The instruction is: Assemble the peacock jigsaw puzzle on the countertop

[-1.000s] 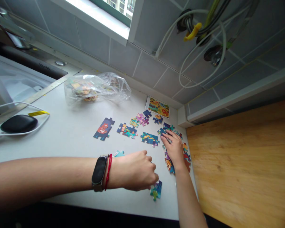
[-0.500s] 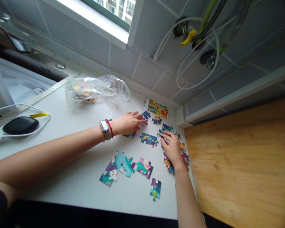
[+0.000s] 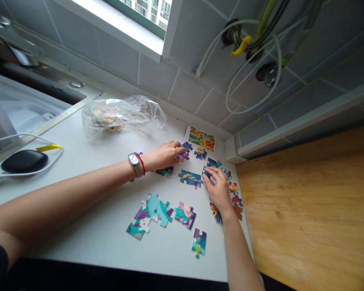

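My left hand (image 3: 167,155) is closed, its fingertips pinching at a purple puzzle piece (image 3: 183,157) on the white counter. My right hand (image 3: 219,188) has thumb and fingers closed around a dark blue puzzle piece (image 3: 205,172), partly covered by the fingers. Between the hands lies a joined blue section with a spotted animal (image 3: 190,178). Nearer me are a larger teal section with a white rabbit (image 3: 153,212), a pink and teal section (image 3: 185,214) and a small purple and teal section (image 3: 199,242). Several pieces under my right hand are partly hidden.
A clear plastic bag of pieces (image 3: 109,115) lies at the back left. A picture card (image 3: 202,137) rests near the wall. To the left are a black oval object (image 3: 24,161) with a white cable and a sink; a wooden board (image 3: 306,202) borders the right side.
My left fingers have drawn together and curled down at the purple piece. My right thumb and fingers have closed in around the dark blue piece.
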`<state>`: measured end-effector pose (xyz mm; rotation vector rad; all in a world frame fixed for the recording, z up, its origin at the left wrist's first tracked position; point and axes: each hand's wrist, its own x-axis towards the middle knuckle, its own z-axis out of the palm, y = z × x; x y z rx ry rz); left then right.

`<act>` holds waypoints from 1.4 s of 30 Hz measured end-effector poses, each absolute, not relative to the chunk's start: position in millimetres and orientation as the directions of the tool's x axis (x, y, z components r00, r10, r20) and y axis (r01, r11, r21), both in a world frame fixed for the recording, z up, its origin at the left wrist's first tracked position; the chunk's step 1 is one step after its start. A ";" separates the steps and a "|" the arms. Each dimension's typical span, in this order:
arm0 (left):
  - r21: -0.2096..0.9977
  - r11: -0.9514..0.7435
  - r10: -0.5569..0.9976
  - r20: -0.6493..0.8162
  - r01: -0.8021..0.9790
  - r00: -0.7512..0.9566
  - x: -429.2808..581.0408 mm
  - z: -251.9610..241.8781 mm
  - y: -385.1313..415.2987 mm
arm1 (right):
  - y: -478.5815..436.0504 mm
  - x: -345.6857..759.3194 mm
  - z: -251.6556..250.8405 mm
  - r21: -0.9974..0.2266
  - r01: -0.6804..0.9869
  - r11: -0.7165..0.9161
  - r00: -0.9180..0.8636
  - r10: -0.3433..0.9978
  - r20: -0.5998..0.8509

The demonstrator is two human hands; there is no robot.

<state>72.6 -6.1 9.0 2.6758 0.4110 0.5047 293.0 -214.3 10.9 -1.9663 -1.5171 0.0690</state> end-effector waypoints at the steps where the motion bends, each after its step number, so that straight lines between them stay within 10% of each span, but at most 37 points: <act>1: 0.436 -0.878 0.348 0.295 0.199 0.890 72.4 9.2 -5.4 | -214.4 292.6 10.7 -0.514 0.849 -0.122 0.327 0.885 0.330; 42: 0.582 -0.789 0.507 0.436 0.197 0.743 85.7 9.9 -18.8 | -214.5 280.2 22.6 -0.604 0.790 -0.103 0.358 0.878 0.318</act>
